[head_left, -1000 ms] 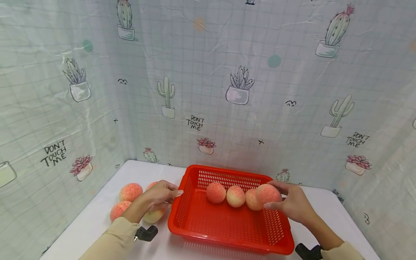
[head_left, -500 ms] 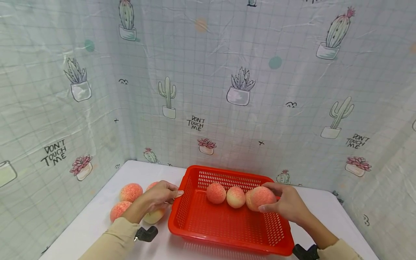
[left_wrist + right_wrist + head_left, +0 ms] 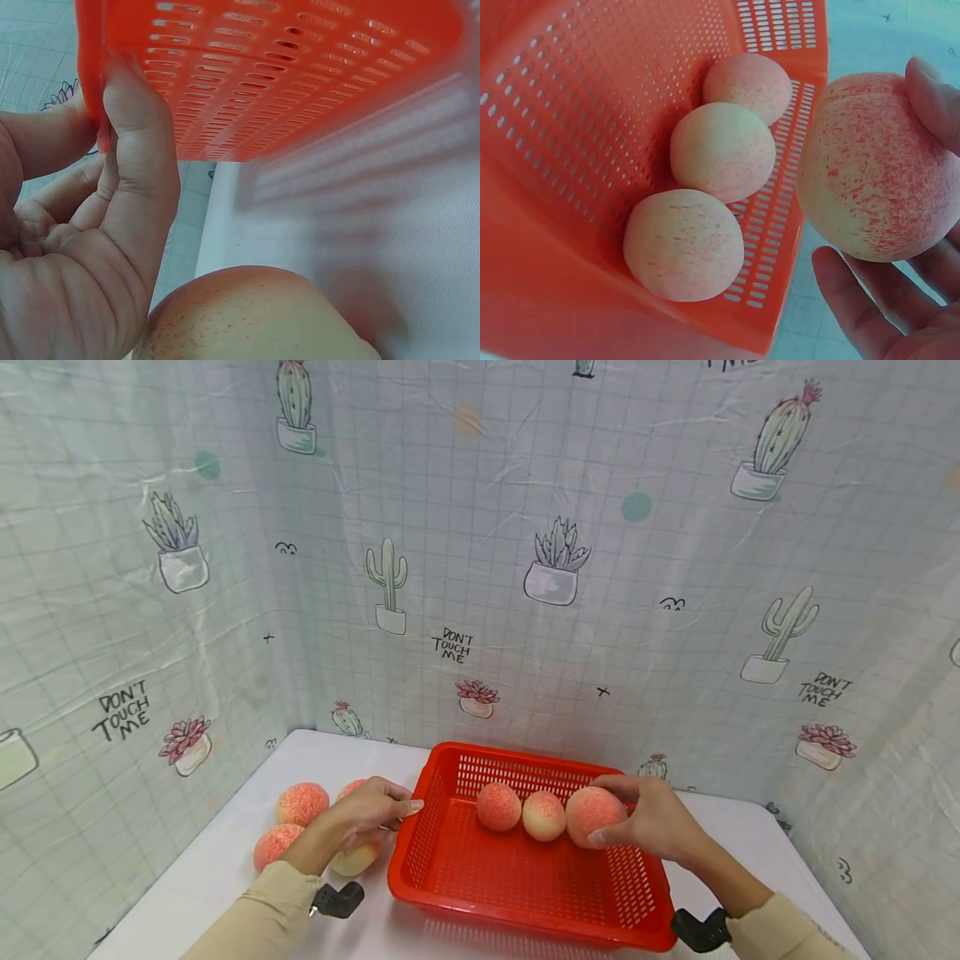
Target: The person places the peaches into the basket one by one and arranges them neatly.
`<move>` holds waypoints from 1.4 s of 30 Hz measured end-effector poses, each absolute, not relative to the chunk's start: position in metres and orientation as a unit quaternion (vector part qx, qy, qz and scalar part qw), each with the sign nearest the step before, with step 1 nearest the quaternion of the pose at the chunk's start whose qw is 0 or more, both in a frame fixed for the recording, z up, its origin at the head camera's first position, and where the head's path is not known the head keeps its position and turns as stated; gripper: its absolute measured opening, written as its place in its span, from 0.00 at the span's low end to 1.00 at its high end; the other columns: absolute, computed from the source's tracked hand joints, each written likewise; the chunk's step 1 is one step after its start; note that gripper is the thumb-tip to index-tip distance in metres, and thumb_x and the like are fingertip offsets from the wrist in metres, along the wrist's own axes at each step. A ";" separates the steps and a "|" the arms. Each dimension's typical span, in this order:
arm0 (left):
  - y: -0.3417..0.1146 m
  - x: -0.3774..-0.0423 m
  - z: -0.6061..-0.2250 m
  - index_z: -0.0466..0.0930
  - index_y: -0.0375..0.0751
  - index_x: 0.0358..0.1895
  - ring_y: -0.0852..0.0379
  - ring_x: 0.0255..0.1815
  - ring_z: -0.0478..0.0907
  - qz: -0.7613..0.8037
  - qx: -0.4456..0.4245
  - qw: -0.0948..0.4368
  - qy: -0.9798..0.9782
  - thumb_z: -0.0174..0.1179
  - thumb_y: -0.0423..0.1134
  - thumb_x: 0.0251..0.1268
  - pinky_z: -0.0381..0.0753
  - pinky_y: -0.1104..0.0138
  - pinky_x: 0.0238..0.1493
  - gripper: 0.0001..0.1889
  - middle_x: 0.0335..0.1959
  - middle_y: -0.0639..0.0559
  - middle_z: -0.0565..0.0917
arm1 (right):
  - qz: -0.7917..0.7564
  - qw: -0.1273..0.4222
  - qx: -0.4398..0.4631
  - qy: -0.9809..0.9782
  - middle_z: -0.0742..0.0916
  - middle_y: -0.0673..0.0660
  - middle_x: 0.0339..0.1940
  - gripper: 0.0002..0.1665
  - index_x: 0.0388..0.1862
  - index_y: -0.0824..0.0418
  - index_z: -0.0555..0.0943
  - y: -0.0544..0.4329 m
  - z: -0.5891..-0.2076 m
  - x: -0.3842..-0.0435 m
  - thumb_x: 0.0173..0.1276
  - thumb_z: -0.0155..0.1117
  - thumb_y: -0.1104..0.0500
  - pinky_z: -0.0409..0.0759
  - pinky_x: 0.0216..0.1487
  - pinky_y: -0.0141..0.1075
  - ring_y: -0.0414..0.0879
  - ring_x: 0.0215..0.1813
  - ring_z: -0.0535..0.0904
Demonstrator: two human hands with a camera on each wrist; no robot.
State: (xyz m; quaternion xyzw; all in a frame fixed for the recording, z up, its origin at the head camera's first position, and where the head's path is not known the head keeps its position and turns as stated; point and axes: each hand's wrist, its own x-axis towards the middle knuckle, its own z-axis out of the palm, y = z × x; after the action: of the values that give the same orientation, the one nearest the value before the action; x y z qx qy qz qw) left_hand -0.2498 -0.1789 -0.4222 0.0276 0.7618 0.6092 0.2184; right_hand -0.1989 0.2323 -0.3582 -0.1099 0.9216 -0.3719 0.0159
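"Peach (image 3: 596,817): position?"

"Above the right-hand end of the red basket (image 3: 502,868), by the head view. Whether it touches anything inside cannot be determined (the held fruit blocks the sight line)."

"State of the grips?"

"Right grip (image 3: 652,818) pinches the peach between thumb and fingers. Left grip (image 3: 371,814) pinches the basket's left rim, apparently to steady it."

"Other stock?"

"Three more peaches (image 3: 721,152) lie in a row inside the basket, toward its far side. Four loose peaches (image 3: 303,803) show on the tabletop (image 3: 198,893) to the left, some partly covered by the left grip."

"Step in hand?"

"In my judgement, placing the peach with the others; release not yet made."

"Next move?"

"It calls, I judge, for setting the peach on bare basket floor, then spreading the right grip gently, lest the neighbours roll."
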 end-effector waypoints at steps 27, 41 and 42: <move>-0.178 -0.249 -0.424 0.86 0.31 0.54 0.55 0.30 0.80 0.607 0.022 0.217 0.764 0.64 0.41 0.74 0.82 0.69 0.31 0.17 0.34 0.47 0.89 | -0.350 0.041 -0.111 0.929 0.91 0.55 0.52 0.45 0.61 0.60 0.85 0.220 -0.370 -0.216 0.40 0.91 0.54 0.89 0.46 0.40 0.47 0.47 0.84; -0.179 -0.249 -0.423 0.86 0.31 0.55 0.55 0.31 0.80 0.608 0.020 0.222 0.762 0.63 0.41 0.75 0.82 0.68 0.32 0.17 0.36 0.46 0.89 | -0.342 0.050 -0.130 0.929 0.91 0.57 0.54 0.45 0.62 0.62 0.85 0.220 -0.375 -0.220 0.41 0.90 0.55 0.90 0.49 0.45 0.49 0.50 0.87; -0.179 -0.249 -0.423 0.86 0.31 0.55 0.55 0.31 0.80 0.608 0.019 0.222 0.762 0.63 0.41 0.75 0.82 0.68 0.32 0.17 0.36 0.46 0.89 | -0.342 0.051 -0.130 0.929 0.91 0.58 0.54 0.45 0.62 0.62 0.85 0.220 -0.375 -0.221 0.41 0.90 0.55 0.90 0.50 0.45 0.49 0.50 0.87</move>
State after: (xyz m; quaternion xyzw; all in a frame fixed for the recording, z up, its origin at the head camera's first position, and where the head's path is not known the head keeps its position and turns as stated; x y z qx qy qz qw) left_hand -0.2494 -0.1786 -0.4227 0.0194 0.7621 0.6079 0.2218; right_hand -0.2207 0.2195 -0.3752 -0.1296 0.9292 -0.3422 0.0514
